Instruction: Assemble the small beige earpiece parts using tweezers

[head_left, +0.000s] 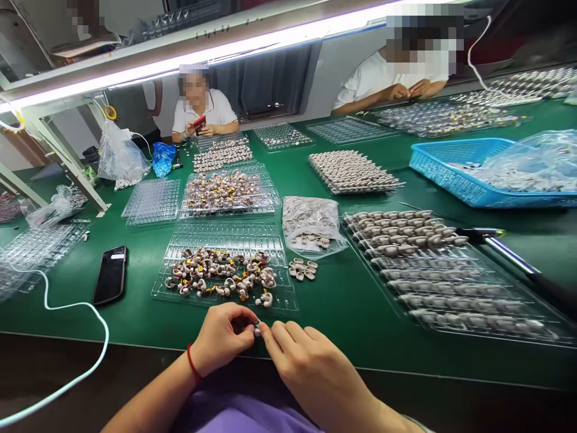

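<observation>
At the table's [351, 300] near edge the left hand [223, 337] and right hand [311, 364] meet on a small part [257, 329]. Just behind lies a tray of parts [225, 273], a phone [109, 275] left of it, a bag [311, 222] right of it, a long tray [451, 282] farther right, a basket [451, 171] behind that.
</observation>
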Tool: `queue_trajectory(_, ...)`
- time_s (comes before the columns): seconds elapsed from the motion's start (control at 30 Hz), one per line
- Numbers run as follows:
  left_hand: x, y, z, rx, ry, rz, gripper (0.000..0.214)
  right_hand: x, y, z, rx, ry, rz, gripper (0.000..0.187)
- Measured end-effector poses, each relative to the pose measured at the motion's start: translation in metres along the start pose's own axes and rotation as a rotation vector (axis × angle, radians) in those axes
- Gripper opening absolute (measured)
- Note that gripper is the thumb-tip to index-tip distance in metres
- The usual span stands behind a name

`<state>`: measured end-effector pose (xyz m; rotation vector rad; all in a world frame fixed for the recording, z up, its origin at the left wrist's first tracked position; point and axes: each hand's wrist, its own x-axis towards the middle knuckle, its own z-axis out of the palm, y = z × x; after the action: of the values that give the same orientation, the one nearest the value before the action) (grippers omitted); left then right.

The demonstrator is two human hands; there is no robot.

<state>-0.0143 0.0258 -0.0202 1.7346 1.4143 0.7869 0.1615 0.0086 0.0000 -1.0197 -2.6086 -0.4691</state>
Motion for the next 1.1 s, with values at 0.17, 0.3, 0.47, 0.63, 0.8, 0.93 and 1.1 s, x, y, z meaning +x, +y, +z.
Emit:
queue_trajectory(0.17, 0.0, -0.002, 0.001, -0.031, 0.003, -0.005, 0.015, 0.0, -0.005, -0.003, -0.024, 0.004, 0.045, 0.017)
queue_trajectory(0.3, 0.002, -0.004, 0.0, -0.037, 0.004, -0.014, 0.017, 0.0, -0.013, -0.003, -0.073, -0.009, 0.074, 0.015)
queue_trajectory(0.47, 0.003, -0.004, 0.0, -0.046, -0.002, -0.02, 0.017, -0.002, -0.011, -0.004, -0.079, -0.009, 0.042, 0.019)
queue_trajectory(0.63, 0.003, -0.004, 0.0, -0.048, 0.0, -0.014, 0.015, -0.004, 0.0, -0.005, 0.029, 0.019, 0.051, 0.024)
queue_trajectory(0.8, 0.001, -0.004, 0.001, -0.039, 0.005, -0.021, 0.014, -0.003, 0.003, -0.001, 0.079, 0.046, 0.05, 0.022)
queue_trajectory(0.93, 0.001, -0.003, 0.001, -0.037, 0.003, -0.022, 0.015, -0.002, 0.003, 0.001, 0.089, 0.058, 0.049, 0.022)
queue_trajectory(1.1, 0.002, -0.001, 0.001, -0.036, 0.011, -0.02, 0.015, -0.003, 0.005, 0.002, 0.111, 0.025, 0.074, 0.028)
